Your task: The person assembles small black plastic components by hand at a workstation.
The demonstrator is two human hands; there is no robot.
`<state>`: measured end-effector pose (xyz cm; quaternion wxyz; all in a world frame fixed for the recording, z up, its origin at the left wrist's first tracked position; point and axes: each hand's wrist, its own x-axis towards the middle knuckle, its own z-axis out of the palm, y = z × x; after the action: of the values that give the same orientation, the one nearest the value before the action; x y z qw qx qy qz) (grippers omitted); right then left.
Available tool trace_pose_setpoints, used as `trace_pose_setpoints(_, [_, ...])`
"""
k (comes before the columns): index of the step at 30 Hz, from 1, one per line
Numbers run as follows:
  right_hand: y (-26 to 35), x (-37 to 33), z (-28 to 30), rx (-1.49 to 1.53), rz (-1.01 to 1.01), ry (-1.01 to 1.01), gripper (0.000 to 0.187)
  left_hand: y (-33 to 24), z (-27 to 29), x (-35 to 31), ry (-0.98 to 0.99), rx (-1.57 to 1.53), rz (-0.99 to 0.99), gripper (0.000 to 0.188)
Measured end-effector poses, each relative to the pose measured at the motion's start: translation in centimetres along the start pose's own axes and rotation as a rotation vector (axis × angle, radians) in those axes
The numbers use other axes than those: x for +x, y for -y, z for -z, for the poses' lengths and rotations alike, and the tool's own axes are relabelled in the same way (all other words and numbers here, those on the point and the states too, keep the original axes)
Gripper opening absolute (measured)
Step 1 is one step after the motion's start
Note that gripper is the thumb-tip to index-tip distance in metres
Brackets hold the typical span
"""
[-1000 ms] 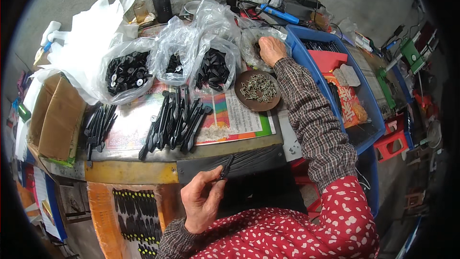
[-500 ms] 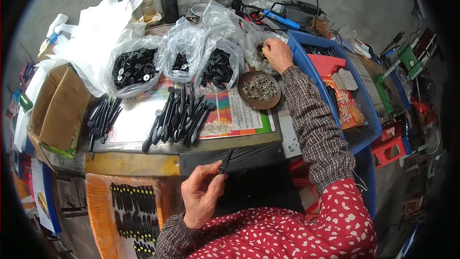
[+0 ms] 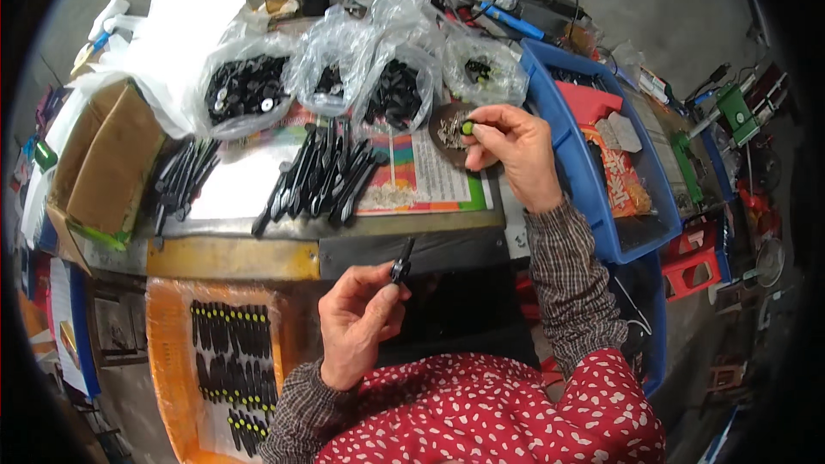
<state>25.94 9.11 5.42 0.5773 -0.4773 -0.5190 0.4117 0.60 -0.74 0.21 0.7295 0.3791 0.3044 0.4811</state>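
Note:
Between thumb and fingers, my left hand [image 3: 359, 320] pinches a black plastic part [image 3: 400, 268] with a thin rod pointing upward, just in front of the bench edge. My right hand [image 3: 517, 150] is closed on a small round cap [image 3: 467, 127], black with a yellow-green face. It hovers over the brown bowl of screws [image 3: 449, 139] and partly hides it. Behind it stands a clear bag of small black and yellow-green parts [image 3: 481, 73]. Long black handle-like pieces [image 3: 318, 176] lie in a pile on the bench, with a smaller pile [image 3: 182, 176] further left.
Several plastic bags of black parts [image 3: 245, 90] line the back. An open cardboard box [image 3: 107, 155] stands at left, a blue crate [image 3: 601, 163] at right. Below the bench edge, an orange crate [image 3: 163, 361] holds rows of black pieces with yellow-green dots.
My right hand has come out of the clear bag toward me, now with a yellow-green-faced cap in its fingers. My left hand still holds the black part, slightly higher in view.

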Motion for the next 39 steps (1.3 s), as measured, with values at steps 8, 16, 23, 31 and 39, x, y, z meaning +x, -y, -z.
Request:
trace_pose_setpoints(8, [-0.2, -8.6, -2.6, 0.083, -0.148, 0.196, 0.009, 0.4, -0.8, -0.4, 0.009, -0.127, 0.132, 0.014])
trace_pose_setpoints(16, [-0.8, -12.5, -4.0, 0.172, -0.219, 0.235, 0.012, 1.0, -1.3, -1.3, 0.035, -0.189, 0.199, 0.015])
trace_pose_setpoints(23, [-1.7, -13.2, -4.4, 0.145, -0.102, 0.243, 0.012, 1.4, -1.4, -1.5, 0.050, -0.158, 0.169, 0.014])
trace_pose_setpoints(31, [-1.8, -13.4, -5.0, 0.154, -0.071, 0.211, 0.012, 1.3, -1.6, -1.4, 0.026, -0.161, 0.173, 0.014])
trace_pose_setpoints(39, [-2.4, -13.5, -5.1, 0.149, -0.030, 0.219, 0.012, 1.6, -1.2, -1.3, 0.035, -0.206, 0.205, 0.014])
